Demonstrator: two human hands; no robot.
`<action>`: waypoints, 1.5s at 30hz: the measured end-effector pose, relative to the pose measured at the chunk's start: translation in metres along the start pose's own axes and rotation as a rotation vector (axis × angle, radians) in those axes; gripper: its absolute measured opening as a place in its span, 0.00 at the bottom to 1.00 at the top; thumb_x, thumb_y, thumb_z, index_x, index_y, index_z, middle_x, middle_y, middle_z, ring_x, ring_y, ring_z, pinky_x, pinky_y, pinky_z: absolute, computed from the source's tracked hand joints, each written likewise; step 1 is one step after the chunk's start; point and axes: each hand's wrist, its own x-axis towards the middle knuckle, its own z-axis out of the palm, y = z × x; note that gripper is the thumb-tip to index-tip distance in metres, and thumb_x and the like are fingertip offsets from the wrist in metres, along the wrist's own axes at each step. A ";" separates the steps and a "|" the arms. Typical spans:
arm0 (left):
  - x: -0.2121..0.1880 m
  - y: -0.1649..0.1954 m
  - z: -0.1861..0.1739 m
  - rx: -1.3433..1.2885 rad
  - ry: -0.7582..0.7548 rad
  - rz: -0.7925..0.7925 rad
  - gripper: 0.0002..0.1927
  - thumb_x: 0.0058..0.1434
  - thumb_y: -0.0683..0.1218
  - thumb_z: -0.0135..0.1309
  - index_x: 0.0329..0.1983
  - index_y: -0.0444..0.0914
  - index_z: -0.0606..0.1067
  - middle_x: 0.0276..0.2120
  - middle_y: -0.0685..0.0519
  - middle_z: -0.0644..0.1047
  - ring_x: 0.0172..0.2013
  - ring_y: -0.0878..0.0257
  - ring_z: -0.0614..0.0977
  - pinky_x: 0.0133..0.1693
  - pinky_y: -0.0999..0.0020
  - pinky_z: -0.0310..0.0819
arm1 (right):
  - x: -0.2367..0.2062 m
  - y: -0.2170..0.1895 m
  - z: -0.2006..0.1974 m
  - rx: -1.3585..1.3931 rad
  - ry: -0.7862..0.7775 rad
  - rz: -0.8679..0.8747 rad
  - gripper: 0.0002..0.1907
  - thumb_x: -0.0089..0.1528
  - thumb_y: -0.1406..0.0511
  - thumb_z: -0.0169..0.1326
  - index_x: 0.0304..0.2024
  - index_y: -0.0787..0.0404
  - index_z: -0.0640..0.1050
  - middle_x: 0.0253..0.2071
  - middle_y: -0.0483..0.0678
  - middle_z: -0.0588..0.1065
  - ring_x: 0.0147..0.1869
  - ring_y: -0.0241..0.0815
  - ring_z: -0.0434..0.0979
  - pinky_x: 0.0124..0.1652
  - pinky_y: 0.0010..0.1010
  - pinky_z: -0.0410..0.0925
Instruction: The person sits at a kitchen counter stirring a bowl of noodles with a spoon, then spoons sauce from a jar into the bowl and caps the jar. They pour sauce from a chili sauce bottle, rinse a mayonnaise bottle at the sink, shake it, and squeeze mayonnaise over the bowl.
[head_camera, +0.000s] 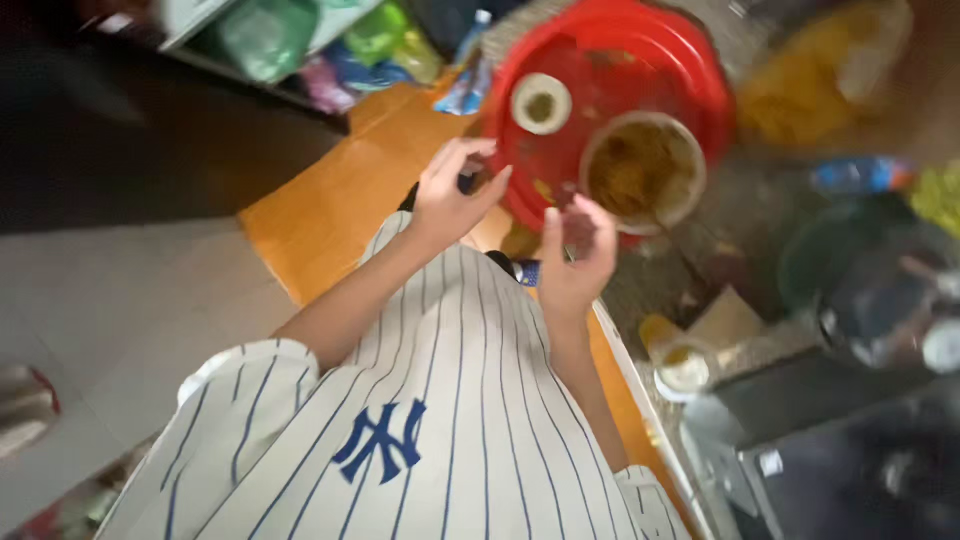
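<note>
Red basin (700, 70) sits just ahead, holding two bowls within reach; my left hand (452, 190) pinches something small and dark, my right hand (578, 250) hangs half-curled, empty.

Bowl (643, 172) in basin (690, 70)

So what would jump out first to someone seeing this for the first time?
The big red basin at top centre, holding a bowl of brownish-yellow food and a smaller white cup. Just below it, the left hand and right hand are raised, above a white pinstriped shirt filling the lower middle.
</note>
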 end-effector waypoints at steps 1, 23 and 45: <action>0.010 -0.013 -0.022 0.010 0.025 -0.014 0.16 0.62 0.42 0.68 0.51 0.36 0.76 0.44 0.49 0.79 0.41 0.60 0.83 0.44 0.69 0.80 | -0.001 -0.007 0.030 -0.009 -0.093 -0.017 0.16 0.67 0.71 0.61 0.56 0.63 0.74 0.45 0.45 0.74 0.47 0.33 0.74 0.49 0.24 0.71; 0.489 -0.509 -0.479 0.265 0.524 -0.184 0.18 0.61 0.49 0.64 0.46 0.34 0.75 0.35 0.46 0.81 0.35 0.52 0.85 0.40 0.60 0.80 | 0.135 -0.007 0.632 -0.175 -0.383 0.114 0.17 0.70 0.70 0.56 0.61 0.65 0.71 0.50 0.48 0.76 0.51 0.36 0.78 0.51 0.27 0.71; 0.517 -0.334 -0.575 0.118 0.146 0.145 0.18 0.67 0.45 0.71 0.51 0.33 0.75 0.39 0.48 0.83 0.40 0.64 0.85 0.44 0.65 0.81 | 0.125 -0.035 0.637 -0.165 -0.182 0.109 0.13 0.71 0.68 0.54 0.56 0.67 0.72 0.51 0.48 0.75 0.52 0.35 0.76 0.53 0.27 0.71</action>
